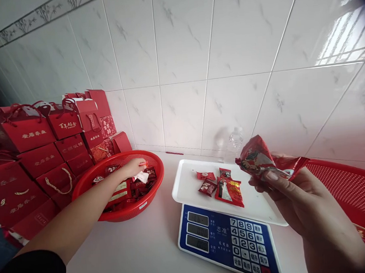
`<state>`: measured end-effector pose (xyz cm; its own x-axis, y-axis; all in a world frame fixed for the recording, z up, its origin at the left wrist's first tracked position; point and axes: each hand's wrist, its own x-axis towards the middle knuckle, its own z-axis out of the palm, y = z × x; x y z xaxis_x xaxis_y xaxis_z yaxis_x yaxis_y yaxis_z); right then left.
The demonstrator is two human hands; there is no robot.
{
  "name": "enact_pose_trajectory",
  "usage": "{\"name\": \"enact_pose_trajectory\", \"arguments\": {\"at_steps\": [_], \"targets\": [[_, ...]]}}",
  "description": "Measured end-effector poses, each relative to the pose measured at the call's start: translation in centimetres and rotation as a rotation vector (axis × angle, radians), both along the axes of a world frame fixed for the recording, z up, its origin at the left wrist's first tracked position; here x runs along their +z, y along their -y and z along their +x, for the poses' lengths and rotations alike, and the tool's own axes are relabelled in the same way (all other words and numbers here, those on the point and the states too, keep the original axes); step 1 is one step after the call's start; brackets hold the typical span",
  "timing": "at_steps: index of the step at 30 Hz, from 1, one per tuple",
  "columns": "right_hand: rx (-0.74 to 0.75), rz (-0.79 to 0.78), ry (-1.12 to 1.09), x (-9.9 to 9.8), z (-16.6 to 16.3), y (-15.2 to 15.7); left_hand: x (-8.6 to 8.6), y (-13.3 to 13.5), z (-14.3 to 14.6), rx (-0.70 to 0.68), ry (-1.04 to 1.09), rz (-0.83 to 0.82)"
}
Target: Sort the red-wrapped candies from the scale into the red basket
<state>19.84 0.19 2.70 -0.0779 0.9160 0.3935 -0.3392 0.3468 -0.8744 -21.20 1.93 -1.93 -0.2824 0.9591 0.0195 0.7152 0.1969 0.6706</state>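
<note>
My left hand (134, 168) reaches into a round red plastic basket (155, 198) of wrapped candies on the left. Its fingers pinch a small red wrapped candy (145, 164), partly hidden by them; a white wrapper (142, 177) shows just below. My right hand (292, 189) is raised beside the scale's pan, closed around shiny red snack packets (258, 158) with printed figures; how many I cannot tell. On the white weighing tray (186, 192) lie a larger red packet (229, 192) with a couple printed on it and several small candies (208, 187). The tray tops a blue digital scale (222, 241).
Red gift boxes (35, 133) with cord handles are stacked at the left against the tiled wall (180, 50). A clear plastic bottle (234, 143) stands behind the tray. Another red basket (343, 184) sits at the right, partly behind my right hand.
</note>
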Motion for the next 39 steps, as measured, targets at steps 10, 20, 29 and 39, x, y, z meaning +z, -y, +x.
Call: {"name": "enact_pose_trajectory", "arguments": {"at_steps": [10, 20, 29, 39], "targets": [[-0.004, -0.023, -0.002, 0.3, 0.2, 0.3, 2.2, 0.8, -0.9, 0.227, 0.274, 0.071], [-0.004, 0.005, 0.001, 0.6, 0.3, 0.4, 3.6, 0.7, -0.5, 0.232, 0.095, 0.154], [-0.01, 0.039, 0.017, 1.2, 0.5, 0.9, 5.1, -0.2, 9.7, -0.161, 0.189, 0.136], [-0.004, 0.078, 0.054, 1.2, 0.8, 0.9, 1.3, -1.8, 20.8, -0.601, -0.1, 0.171]]}}
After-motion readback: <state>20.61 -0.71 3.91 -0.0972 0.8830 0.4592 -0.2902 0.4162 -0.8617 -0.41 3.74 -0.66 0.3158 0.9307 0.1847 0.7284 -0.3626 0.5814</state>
